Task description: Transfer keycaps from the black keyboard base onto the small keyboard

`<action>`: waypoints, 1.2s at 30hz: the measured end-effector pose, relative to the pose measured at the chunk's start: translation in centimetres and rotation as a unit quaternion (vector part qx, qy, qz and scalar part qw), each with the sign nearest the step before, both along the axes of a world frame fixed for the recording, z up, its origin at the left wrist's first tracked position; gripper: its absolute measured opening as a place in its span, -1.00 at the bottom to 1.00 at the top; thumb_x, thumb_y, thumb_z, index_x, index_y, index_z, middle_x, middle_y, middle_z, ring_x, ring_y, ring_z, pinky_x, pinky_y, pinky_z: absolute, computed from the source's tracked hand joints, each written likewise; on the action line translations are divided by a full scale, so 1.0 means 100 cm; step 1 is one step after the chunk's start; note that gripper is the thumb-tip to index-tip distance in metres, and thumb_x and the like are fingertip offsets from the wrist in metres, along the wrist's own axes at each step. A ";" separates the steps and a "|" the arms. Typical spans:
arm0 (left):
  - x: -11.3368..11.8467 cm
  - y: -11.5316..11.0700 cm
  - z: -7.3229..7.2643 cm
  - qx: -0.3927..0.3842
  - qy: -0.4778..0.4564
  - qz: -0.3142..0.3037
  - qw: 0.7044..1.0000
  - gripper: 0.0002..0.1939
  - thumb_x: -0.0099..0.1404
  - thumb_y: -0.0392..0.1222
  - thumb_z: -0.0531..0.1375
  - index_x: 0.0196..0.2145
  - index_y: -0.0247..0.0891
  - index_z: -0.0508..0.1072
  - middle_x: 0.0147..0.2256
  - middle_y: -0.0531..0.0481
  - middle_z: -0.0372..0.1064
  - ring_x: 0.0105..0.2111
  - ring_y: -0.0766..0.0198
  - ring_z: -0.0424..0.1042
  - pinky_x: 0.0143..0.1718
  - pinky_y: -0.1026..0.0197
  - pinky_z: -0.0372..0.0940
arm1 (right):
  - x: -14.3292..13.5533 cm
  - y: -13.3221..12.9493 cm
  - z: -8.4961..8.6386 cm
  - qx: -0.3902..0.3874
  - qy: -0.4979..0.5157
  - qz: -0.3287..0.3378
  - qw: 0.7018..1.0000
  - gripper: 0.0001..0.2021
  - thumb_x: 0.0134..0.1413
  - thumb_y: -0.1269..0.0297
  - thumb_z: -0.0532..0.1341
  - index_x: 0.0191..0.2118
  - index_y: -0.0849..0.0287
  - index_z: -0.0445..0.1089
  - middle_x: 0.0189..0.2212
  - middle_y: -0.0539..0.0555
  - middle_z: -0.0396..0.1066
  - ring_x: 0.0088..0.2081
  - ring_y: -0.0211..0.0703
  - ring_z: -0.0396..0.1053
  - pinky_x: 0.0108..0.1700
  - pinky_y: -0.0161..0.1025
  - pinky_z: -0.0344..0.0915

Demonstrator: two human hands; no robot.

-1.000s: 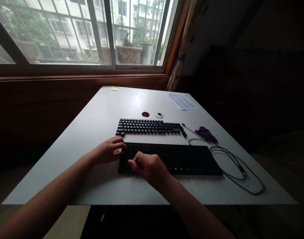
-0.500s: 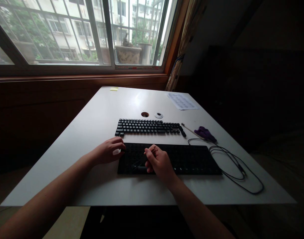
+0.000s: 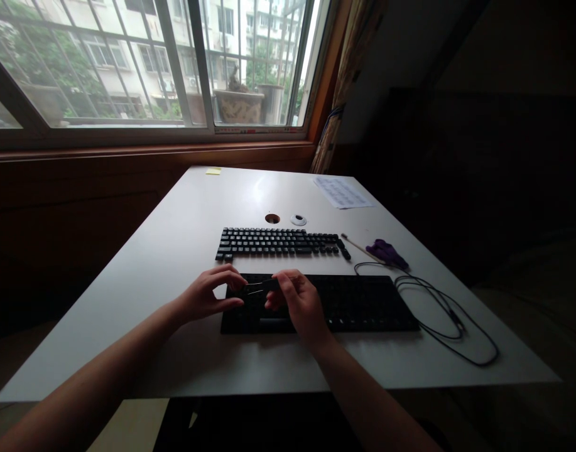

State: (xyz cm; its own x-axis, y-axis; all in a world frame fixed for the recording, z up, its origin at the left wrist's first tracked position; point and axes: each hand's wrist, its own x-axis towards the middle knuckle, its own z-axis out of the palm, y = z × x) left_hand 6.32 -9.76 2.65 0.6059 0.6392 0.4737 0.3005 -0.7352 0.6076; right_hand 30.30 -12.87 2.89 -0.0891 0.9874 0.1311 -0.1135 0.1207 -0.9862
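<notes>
A black keyboard base lies along the front of the white table. Over its left part, my right hand grips a small dark tool with two thin metal prongs pointing left. My left hand is at the base's left end, thumb and index finger apart around the prong tips; whether a small dark piece lies at its fingertips is too dark to tell. Behind the base, loose black keycaps lie in keyboard-like rows.
Right of the keycaps are a thin brush and a purple cloth. A black cable loops at the right. Farther back are printed sheets, a white ring, a round table hole and a yellow note.
The tool in my right hand has risen and swung from pointing down-left to nearly level, its prongs now near my left fingertips. My left hand has shifted slightly right, and the view has moved a little.
</notes>
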 end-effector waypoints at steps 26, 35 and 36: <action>-0.010 0.002 -0.007 -0.234 -0.246 0.035 0.940 -0.81 0.24 -0.22 0.30 -0.21 -0.28 0.41 -0.24 -0.07 0.32 -0.28 0.28 0.39 -0.27 0.22 0.40 | -0.017 -0.002 -0.004 -0.071 0.124 -0.005 0.990 -0.70 0.17 -0.01 0.20 -0.28 0.15 0.28 -0.56 -0.03 0.49 -0.58 -0.19 0.48 -0.54 -0.32 0.39; -0.020 0.008 -0.003 -0.239 -0.331 0.077 0.910 -0.79 0.18 -0.30 0.34 -0.23 -0.27 0.43 -0.26 -0.04 0.37 -0.32 0.31 0.42 -0.27 0.24 0.38 | -0.007 -0.002 0.003 0.023 -0.018 -0.089 0.996 -0.74 0.23 0.09 0.14 -0.37 0.17 0.34 -0.58 -0.08 0.32 -0.55 -0.30 0.33 -0.47 -0.34 0.27; -0.020 0.008 -0.003 -0.234 -0.322 0.077 0.914 -0.79 0.18 -0.31 0.34 -0.22 -0.26 0.44 -0.23 -0.05 0.36 -0.27 0.28 0.42 -0.23 0.23 0.39 | -0.005 0.000 0.006 0.049 -0.044 -0.099 0.993 -0.73 0.25 0.11 0.11 -0.39 0.16 0.34 -0.56 -0.08 0.30 -0.52 -0.30 0.31 -0.44 -0.33 0.26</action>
State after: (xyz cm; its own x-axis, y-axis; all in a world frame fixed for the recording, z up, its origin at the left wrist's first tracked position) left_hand 4.35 -8.95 2.34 0.1827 0.9177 0.3527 -0.1521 -0.3281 0.9323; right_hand 29.83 -12.92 3.44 0.0905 0.9693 0.2285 0.0076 0.2288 -0.9735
